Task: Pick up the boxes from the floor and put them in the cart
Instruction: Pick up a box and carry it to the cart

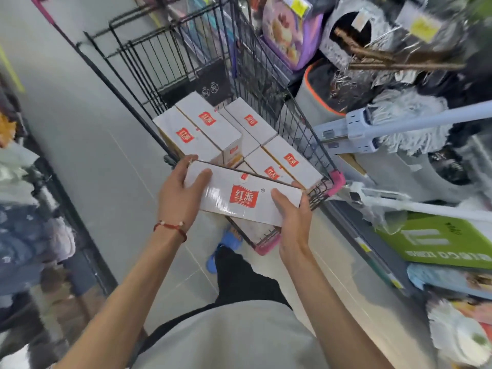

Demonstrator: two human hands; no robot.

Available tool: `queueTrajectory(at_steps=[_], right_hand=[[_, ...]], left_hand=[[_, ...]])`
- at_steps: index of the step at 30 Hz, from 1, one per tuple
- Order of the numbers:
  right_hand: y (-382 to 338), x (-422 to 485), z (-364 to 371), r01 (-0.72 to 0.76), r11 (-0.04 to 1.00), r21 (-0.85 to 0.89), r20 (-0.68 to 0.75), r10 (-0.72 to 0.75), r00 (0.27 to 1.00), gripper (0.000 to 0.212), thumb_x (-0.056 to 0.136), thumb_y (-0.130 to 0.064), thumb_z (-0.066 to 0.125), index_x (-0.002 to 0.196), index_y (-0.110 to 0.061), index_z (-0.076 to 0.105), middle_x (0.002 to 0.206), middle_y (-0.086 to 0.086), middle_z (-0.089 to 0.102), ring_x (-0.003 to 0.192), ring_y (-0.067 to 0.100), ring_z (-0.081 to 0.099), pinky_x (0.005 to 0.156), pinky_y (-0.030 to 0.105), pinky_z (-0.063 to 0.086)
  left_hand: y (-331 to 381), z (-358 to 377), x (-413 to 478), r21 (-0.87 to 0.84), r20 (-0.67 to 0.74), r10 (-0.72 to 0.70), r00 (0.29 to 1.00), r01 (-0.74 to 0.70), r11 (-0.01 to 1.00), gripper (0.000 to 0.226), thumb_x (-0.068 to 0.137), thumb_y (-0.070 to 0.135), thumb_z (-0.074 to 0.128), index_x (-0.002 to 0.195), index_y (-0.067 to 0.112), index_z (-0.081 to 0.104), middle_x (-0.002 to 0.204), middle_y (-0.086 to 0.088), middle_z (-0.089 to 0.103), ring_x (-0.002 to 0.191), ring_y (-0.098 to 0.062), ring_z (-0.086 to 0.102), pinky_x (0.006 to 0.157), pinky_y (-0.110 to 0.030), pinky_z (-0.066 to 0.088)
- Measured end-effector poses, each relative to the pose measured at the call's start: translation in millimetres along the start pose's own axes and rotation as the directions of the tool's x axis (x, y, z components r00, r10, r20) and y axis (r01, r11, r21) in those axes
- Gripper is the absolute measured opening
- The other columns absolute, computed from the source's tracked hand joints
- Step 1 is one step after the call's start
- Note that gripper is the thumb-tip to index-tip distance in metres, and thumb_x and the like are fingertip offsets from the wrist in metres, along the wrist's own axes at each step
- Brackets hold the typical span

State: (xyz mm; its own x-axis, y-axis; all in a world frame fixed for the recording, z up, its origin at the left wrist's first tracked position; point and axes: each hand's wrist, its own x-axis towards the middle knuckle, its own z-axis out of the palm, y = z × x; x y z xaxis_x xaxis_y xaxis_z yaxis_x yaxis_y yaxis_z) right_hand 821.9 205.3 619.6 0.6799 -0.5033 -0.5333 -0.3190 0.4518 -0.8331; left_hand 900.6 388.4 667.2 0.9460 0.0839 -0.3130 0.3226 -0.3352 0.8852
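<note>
I hold a white box (239, 195) with a red logo at the near end of a black wire cart (314, 145). My left hand (181, 195) grips the box's left end, thumb on top. Its right end is gripped by my right hand (292, 217). The box hangs just above the cart's near rim, tilted. Inside the cart lie several matching white boxes (202, 126), packed side by side. No box on the floor is in view.
Grey floor (87, 145) stretches left of the cart. Shelves on the right hold mops (399, 121), a grey bin (316, 99) and a green carton (439, 241). Soft goods (26, 230) crowd the left edge. My blue shoe (223, 249) stands by the cart's pink corner (269, 243).
</note>
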Motion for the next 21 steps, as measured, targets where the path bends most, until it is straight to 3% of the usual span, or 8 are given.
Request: queueTrajectory(at_steps=[3,6,9,12,14,16,19,21], right_hand=[[-12,30,20,0.021,0.999,0.042,-0.079,-0.018,0.997,0.06,0.079,-0.034,0.083,0.134,-0.037,0.059,0.129,0.0,0.072,0.118,0.023,0.07,0.099,0.047,0.059],[-28,55,36,0.054,0.997,0.047,-0.138,-0.047,0.989,0.064,0.078,-0.04,0.081,0.138,-0.039,0.057,0.132,-0.003,0.07,0.118,0.017,0.07,0.092,0.035,0.062],[-45,74,48,0.068,0.996,0.06,-0.172,-0.057,0.983,0.066,0.079,-0.036,0.08,0.141,-0.034,0.056,0.129,-0.003,0.072,0.113,0.015,0.072,0.086,0.028,0.063],[-57,87,59,0.073,0.995,0.071,-0.224,-0.055,0.973,0.055,0.081,-0.033,0.08,0.132,-0.036,0.06,0.119,-0.005,0.075,0.101,0.01,0.075,0.074,0.019,0.06],[-63,97,68,0.077,0.995,0.067,-0.267,-0.057,0.962,0.052,0.083,-0.033,0.08,0.13,-0.041,0.059,0.116,-0.009,0.076,0.098,0.004,0.074,0.073,0.017,0.058],[-68,107,78,0.074,0.995,0.061,-0.296,-0.052,0.954,0.059,0.086,-0.035,0.079,0.139,-0.041,0.053,0.118,-0.015,0.073,0.102,-0.002,0.071,0.08,0.016,0.056],[-74,121,95,0.061,0.996,0.071,-0.329,-0.034,0.944,0.066,0.089,-0.037,0.078,0.147,-0.043,0.045,0.134,-0.014,0.064,0.119,0.001,0.063,0.1,0.025,0.049],[-80,133,109,0.053,0.997,0.063,-0.347,-0.028,0.937,0.069,0.092,-0.039,0.077,0.15,-0.045,0.04,0.136,-0.023,0.057,0.118,-0.008,0.059,0.099,0.022,0.045]], left_hand=[[26,12,48,0.064,0.047,0.06,0.997,-0.063,0.996,0.039,0.095,0.042,0.06,0.133,0.037,0.055,0.135,0.019,0.057,0.117,-0.021,0.062,0.101,-0.046,0.053],[49,24,88,0.106,0.12,0.093,0.988,-0.105,0.989,0.041,0.093,0.046,0.06,0.133,0.041,0.054,0.139,0.01,0.059,0.12,-0.022,0.061,0.103,-0.045,0.052],[65,35,122,0.144,0.17,0.131,0.977,-0.156,0.977,0.037,0.094,0.044,0.06,0.131,0.038,0.057,0.132,0.006,0.063,0.107,-0.015,0.064,0.096,-0.028,0.054],[77,42,148,0.125,0.214,0.124,0.969,-0.153,0.98,0.035,0.095,0.042,0.061,0.13,0.039,0.058,0.12,0.009,0.068,0.098,-0.004,0.067,0.082,-0.017,0.055],[83,47,169,0.122,0.252,0.134,0.958,-0.169,0.978,0.038,0.095,0.041,0.062,0.133,0.037,0.059,0.109,0.021,0.068,0.088,0.012,0.065,0.069,-0.004,0.049],[90,52,191,0.125,0.286,0.13,0.949,-0.172,0.977,0.041,0.094,0.04,0.063,0.135,0.037,0.058,0.1,0.036,0.063,0.081,0.02,0.061,0.066,0.0,0.045],[99,60,228,0.157,0.352,0.124,0.928,-0.189,0.969,0.05,0.094,0.042,0.063,0.143,0.035,0.053,0.117,0.027,0.063,0.099,0.012,0.061,0.086,-0.01,0.047],[103,65,252,0.167,0.379,0.1,0.92,-0.174,0.971,0.054,0.092,0.041,0.064,0.143,0.028,0.053,0.132,0.013,0.06,0.116,-0.008,0.06,0.1,-0.025,0.048]])
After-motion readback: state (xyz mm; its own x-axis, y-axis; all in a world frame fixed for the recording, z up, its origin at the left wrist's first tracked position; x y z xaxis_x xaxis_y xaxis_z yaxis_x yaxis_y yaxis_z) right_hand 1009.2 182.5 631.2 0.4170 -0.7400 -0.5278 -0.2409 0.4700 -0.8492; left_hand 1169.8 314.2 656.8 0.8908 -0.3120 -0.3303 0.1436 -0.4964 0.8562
